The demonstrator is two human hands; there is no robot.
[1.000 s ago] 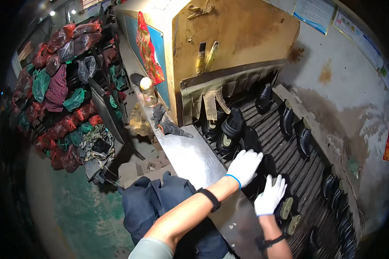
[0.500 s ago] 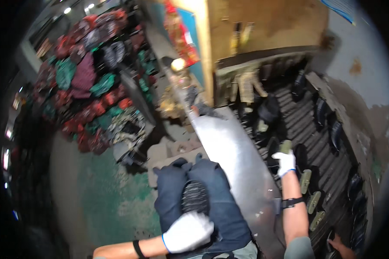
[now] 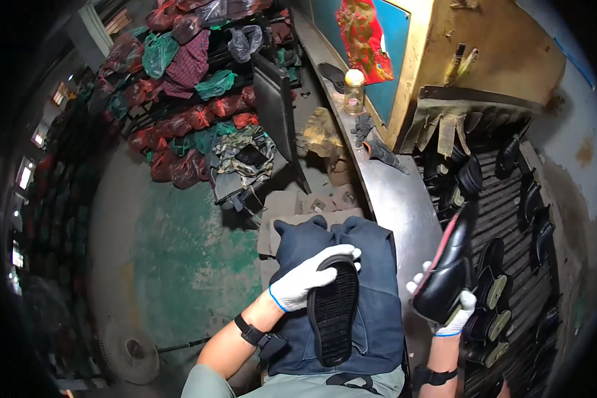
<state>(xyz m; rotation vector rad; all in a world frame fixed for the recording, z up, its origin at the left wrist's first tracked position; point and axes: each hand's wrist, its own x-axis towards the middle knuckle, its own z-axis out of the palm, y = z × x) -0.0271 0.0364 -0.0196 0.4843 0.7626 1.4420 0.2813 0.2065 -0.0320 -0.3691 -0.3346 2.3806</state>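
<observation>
The black ribbed rubber sole (image 3: 338,318) stands at the lower centre of the frame above the dark blue cloth (image 3: 381,292) over our lap, its upper end pinched in our white-gloved left hand (image 3: 305,278), thumb at the near side and fingers bent round the edge. To its right, our white-gloved right hand (image 3: 458,320) cups the heel of a black leather shoe with a pinkish-red edge (image 3: 444,278), fingers at one side, thumb at the other.

A gap separates sole from shoe. The shoe overlaps the right edge of the silver metal bench (image 3: 404,219); worn green-painted floor (image 3: 192,232) spreads at centre left, giving our left elbow room.

We count one sole and one shoe in hand, three pale green shoe lasts (image 3: 499,325) at lower right, two worn brushes (image 3: 454,65) at upper right and one clear jar (image 3: 353,101) at upper centre.

The shoe hides our right palm, the sole covers part of our left fingers, and the red and green plastic bags (image 3: 158,56) at upper left crowd too tightly to count.
</observation>
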